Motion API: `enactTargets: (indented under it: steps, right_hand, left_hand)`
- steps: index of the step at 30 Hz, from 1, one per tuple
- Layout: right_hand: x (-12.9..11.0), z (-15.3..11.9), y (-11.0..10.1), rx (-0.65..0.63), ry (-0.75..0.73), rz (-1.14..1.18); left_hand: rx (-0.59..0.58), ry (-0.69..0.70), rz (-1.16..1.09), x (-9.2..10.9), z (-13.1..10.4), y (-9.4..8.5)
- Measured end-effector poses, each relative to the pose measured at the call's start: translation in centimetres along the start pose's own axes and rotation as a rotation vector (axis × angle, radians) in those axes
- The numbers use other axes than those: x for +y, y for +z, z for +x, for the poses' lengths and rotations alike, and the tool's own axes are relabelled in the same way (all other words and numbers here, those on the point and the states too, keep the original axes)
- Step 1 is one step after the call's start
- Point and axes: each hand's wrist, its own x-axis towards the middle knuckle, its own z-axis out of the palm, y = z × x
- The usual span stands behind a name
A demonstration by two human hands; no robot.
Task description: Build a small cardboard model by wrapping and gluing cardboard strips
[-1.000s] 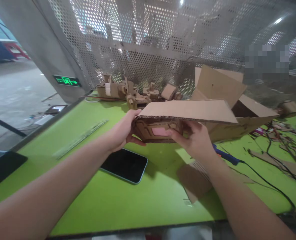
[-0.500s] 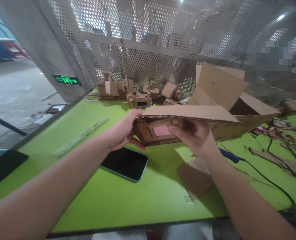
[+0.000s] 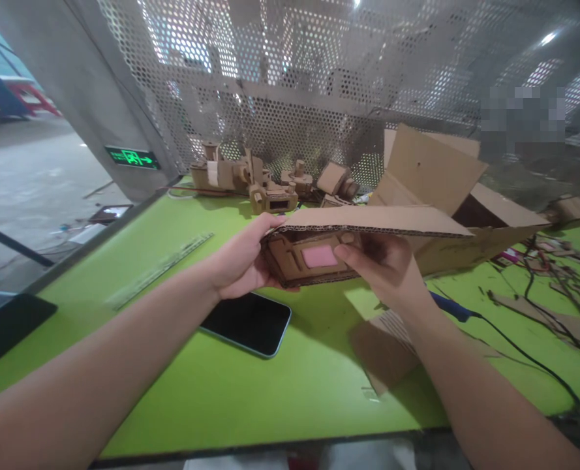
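Observation:
My left hand (image 3: 243, 261) grips the left end of a folded corrugated cardboard sheet (image 3: 368, 219), thumb on top and fingers underneath. Tucked in the fold is a small cardboard model (image 3: 290, 258) with a pink rectangle (image 3: 320, 256) on its face, like the back of a camera. My right hand (image 3: 385, 261) holds this model at its right side, the thumb beside the pink patch; its other fingers are largely hidden behind. Both pieces are held above the green table. Below my left hand lies a phone (image 3: 250, 324) with a dark screen.
Several cardboard models (image 3: 273, 197) line the table's back edge. An open cardboard box (image 3: 431, 176) stands behind my right hand. To the right are a blue-handled tool (image 3: 451, 307) with a cord and cardboard scraps (image 3: 529, 313). A clear ruler (image 3: 165, 269) lies at left, a cardboard piece (image 3: 382, 349) in front.
The fingers of my left hand have shifted further under the fold. The sheet and the model with the pink patch have barely moved; my right hand keeps its hold.

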Motion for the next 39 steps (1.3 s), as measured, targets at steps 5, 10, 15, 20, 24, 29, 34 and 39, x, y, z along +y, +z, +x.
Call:
enactTargets:
  steps: [5,10,15,20,24,29,34,39]
  right_hand:
    - [0.57,0.24,0.21,0.083,0.037,-0.072]
    - [0.96,0.46,0.29,0.063,0.045,-0.081]
    - [0.74,0.33,0.29,0.057,0.069,-0.094]
    - [0.49,0.3,0.3,0.015,0.068,-0.054]
    - [0.4,0.36,0.22,-0.006,0.049,-0.081]
    - [0.36,0.43,0.22,-0.001,0.014,-0.112]
    - [0.54,0.46,0.18,0.008,-0.01,-0.103]
    - [0.82,0.55,-0.02,-0.008,-0.041,-0.114]
  left_hand:
    - [-0.009,-0.05,-0.014,-0.15,0.26,-0.02]
    - [0.005,-0.076,-0.034,-0.21,0.35,-0.06]
    - [0.038,-0.092,-0.057,-0.22,0.32,0.07]
    - [0.022,-0.084,-0.054,-0.5,0.67,-0.23]
    - [0.0,-0.084,-0.026,-0.52,0.71,-0.41]
    - [-0.024,-0.097,0.003,-0.22,0.46,-0.4]
    - [-0.031,-0.085,0.016,-0.25,0.51,-0.53]
    - [-0.012,-0.051,0.021,-0.41,0.63,-0.61]
